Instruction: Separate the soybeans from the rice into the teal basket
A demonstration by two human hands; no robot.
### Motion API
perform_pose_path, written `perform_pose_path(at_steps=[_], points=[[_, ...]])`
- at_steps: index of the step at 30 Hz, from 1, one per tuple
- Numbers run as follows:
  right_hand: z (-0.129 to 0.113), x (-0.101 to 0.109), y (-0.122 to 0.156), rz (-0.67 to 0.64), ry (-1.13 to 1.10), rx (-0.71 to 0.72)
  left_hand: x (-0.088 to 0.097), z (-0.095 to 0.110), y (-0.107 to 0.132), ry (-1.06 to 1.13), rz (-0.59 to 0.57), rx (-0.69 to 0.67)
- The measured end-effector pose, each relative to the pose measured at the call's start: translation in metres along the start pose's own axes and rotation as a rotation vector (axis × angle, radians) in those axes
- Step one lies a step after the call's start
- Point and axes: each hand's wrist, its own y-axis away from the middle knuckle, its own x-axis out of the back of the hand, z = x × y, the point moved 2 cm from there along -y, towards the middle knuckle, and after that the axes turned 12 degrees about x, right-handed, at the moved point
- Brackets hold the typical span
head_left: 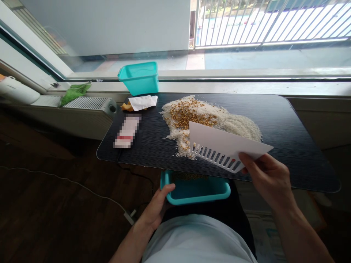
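A white slotted plastic sheet is pinched by my right hand at its right end. It is tilted above the table's near edge, its row of slots toward me. Just behind it, and partly hidden by it, lies a spread heap of white rice grains with yellowish beans mixed in on the left. My left hand grips the left end of a teal plastic bin, thumb over the rim. The bin sits under the table edge at my lap, with some beans at its far side.
The dark table stands against the window sill. Another teal bin stands at its back left, near a white paper and a blurred-out pinkish object. A radiator with a green cloth is left; a cable crosses the floor.
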Motion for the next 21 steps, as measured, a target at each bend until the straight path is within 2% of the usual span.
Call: perform_pose_path(at_steps=[3, 8, 11, 17, 21], points=[[-0.008, -0.006, -0.007, 0.009, 0.008, -0.029, -0.001, 0.0, 0.0, 0.005, -0.006, -0.003], [-0.012, -0.016, -0.016, -0.054, 0.002, -0.021, 0.0, -0.002, 0.0, 0.005, -0.02, 0.005], [-0.011, -0.017, -0.018, -0.089, 0.015, -0.021, 0.001, -0.003, -0.001, 0.016, -0.03, 0.009], [-0.011, -0.014, -0.019, -0.038, -0.007, -0.073, 0.003, 0.0, -0.003, 0.009, 0.012, 0.001], [-0.007, -0.016, -0.018, -0.066, -0.006, -0.072, 0.003, 0.0, -0.002, 0.01, 0.019, 0.002]])
